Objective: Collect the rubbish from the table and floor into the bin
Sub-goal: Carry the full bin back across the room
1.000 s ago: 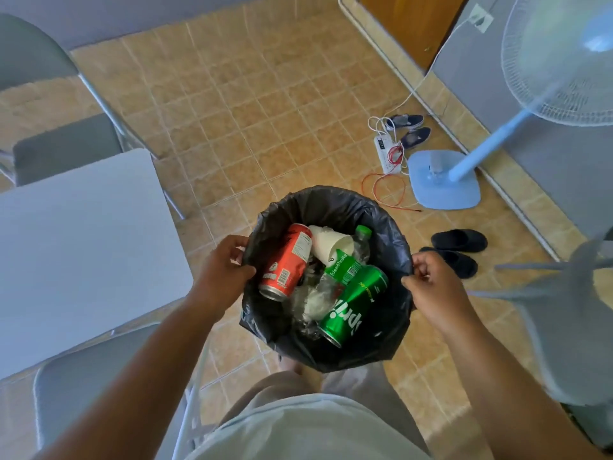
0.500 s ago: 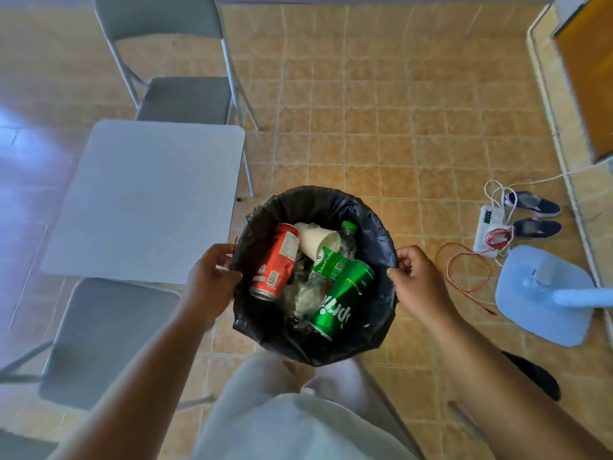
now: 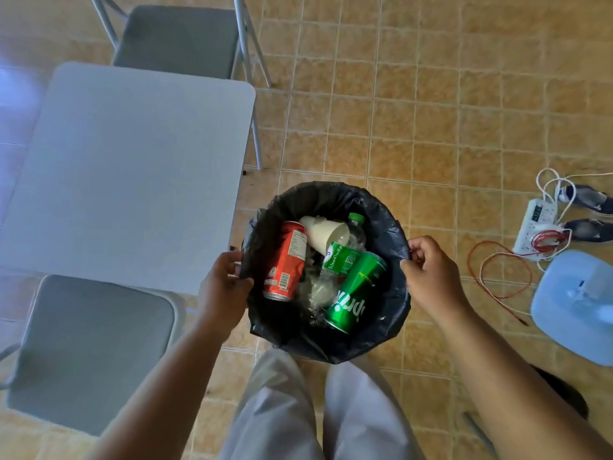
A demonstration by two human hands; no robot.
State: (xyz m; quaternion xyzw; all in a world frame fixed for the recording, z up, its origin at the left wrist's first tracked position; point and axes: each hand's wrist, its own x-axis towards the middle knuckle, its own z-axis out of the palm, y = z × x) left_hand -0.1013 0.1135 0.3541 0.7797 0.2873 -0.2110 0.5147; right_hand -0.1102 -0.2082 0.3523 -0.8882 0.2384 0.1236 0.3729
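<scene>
A bin lined with a black bag (image 3: 394, 240) is held in front of my legs, over the tiled floor. My left hand (image 3: 225, 287) grips its left rim and my right hand (image 3: 428, 270) grips its right rim. Inside lie a red can (image 3: 287, 260), a green can (image 3: 353, 293), a clear plastic bottle with a green cap and label (image 3: 343, 257), a white paper cup (image 3: 323, 234) and crumpled clear plastic (image 3: 315, 290). The white table (image 3: 126, 171) to the left shows a bare top.
Two grey folding chairs stand at the table, one at the far side (image 3: 175, 38), one near me (image 3: 89, 346). On the right floor lie a power strip with cables (image 3: 537, 227), a red wire (image 3: 491, 270), dark shoes (image 3: 583, 210) and a fan's pale blue base (image 3: 574, 303).
The view has swung left and down: the table and both chairs now fill the left side, and the fan has slid to the right edge. Both hands keep their grip on the bin.
</scene>
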